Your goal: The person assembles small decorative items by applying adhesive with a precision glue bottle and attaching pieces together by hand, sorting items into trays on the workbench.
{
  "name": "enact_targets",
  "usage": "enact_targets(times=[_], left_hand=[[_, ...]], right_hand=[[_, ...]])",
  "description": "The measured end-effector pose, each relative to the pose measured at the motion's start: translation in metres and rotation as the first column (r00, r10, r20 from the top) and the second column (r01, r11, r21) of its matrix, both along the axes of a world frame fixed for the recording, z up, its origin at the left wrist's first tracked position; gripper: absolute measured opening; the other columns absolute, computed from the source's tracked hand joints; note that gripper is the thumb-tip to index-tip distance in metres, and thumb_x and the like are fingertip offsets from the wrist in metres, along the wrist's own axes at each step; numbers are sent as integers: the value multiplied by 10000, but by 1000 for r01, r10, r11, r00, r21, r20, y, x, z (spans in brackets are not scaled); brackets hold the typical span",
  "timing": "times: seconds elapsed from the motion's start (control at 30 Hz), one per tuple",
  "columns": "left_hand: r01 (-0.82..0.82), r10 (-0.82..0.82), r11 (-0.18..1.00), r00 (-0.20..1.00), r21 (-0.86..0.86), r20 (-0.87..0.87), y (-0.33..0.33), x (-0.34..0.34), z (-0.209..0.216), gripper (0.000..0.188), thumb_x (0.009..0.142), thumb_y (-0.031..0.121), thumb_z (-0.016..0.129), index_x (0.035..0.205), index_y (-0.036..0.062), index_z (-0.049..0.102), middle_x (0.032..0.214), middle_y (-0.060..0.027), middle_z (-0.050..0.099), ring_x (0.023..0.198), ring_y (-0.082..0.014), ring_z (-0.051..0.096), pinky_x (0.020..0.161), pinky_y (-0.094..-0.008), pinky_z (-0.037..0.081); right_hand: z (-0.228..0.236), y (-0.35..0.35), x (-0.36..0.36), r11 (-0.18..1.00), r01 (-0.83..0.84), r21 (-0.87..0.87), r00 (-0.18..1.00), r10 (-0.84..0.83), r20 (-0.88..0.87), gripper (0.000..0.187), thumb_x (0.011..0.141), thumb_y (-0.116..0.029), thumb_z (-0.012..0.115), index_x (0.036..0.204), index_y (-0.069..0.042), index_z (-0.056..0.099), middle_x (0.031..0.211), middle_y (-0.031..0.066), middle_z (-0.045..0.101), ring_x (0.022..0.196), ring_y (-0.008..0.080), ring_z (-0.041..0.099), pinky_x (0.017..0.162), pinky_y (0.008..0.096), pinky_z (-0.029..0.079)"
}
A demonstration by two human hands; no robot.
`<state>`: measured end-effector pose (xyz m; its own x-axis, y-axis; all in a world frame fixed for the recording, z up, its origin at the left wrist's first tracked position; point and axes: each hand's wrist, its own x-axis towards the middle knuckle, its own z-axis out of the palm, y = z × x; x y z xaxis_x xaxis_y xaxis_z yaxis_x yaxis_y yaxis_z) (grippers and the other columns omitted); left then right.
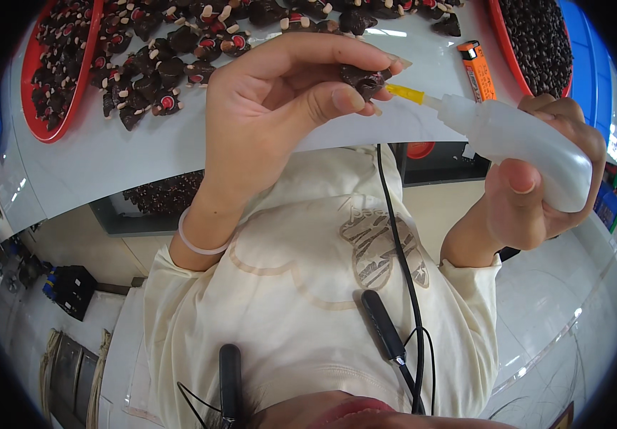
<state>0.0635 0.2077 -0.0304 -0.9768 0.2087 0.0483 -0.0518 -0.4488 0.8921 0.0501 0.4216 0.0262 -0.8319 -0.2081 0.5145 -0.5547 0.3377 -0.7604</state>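
Between the thumb and fingers of my left hand (272, 100) is a small dark brown figure piece (365, 80), held above the table's near edge. My right hand (544, 171) is wrapped round a white translucent squeeze bottle (530, 143), tilted so that its nozzle points left. The bottle's yellow tip (405, 94) reaches the right side of the brown piece; whether it touches cannot be made out. Fingers hide much of the piece. Many similar dark pieces (169, 71) with red and cream parts lie spread over the white table beyond my left hand.
A red tray (83, 107) of assembled dark pieces stands at the left. Another red tray (512, 53) holds many small dark parts at the right, with a blue container (590, 64) beside it. An orange lighter (476, 71) lies near my right hand. Open drawers (119, 222) sit under the tabletop.
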Motion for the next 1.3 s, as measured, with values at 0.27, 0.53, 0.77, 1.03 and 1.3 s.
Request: enact_targets(times=[0.27, 0.53, 0.77, 1.03, 1.3], left_hand=[[2, -2, 1000, 1000, -9, 11, 0, 0, 1, 301, 801, 116, 638, 1039, -44, 547, 1036, -238, 593, 839, -221, 621, 694, -280, 518], [35, -35, 999, 997, 0, 65, 3, -1, 5, 334, 796, 170, 654, 1033, -35, 540, 1030, -230, 594, 821, -243, 630, 680, -292, 514], [-14, 19, 998, 997, -62, 81, 2, 5, 3, 330, 789, 184, 665, 1010, -27, 540, 1020, -219, 586, 806, -229, 621, 667, -286, 511], [15, -9, 998, 995, -60, 97, 5, 4, 5, 316, 790, 162, 660, 1008, -35, 543, 1019, -230, 575, 804, -225, 618, 663, -288, 516], [12, -3, 997, 994, -76, 108, 4, 4, 4, 318, 790, 154, 658, 1012, -43, 543, 1010, -229, 584, 805, -220, 618, 671, -294, 520]], right_hand=[[5, 8, -4, 990, -116, 79, 993, 116, -2, 493, 684, -285, 731, 985, 39, 514, 761, 174, 543, 688, 248, 565, 572, 287, 457], [-12, 11, -3, 967, 93, -237, 958, -22, 286, 363, 688, 38, 626, 1017, 54, 475, 1003, 214, 568, 932, 258, 577, 817, 338, 466], [-41, -21, -18, 981, 75, 180, 986, -100, 134, 445, 614, 79, 700, 1018, -12, 534, 963, 87, 614, 843, 181, 600, 743, 279, 476], [-6, 42, -59, 833, 254, 491, 967, -236, -99, 212, 687, 120, 615, 878, 31, 637, 944, 86, 630, 840, 159, 600, 734, 253, 485], [-3, 39, -77, 736, 304, 605, 950, -279, -137, 179, 637, 127, 588, 797, 48, 575, 795, 128, 594, 737, 237, 591, 682, 281, 463]])
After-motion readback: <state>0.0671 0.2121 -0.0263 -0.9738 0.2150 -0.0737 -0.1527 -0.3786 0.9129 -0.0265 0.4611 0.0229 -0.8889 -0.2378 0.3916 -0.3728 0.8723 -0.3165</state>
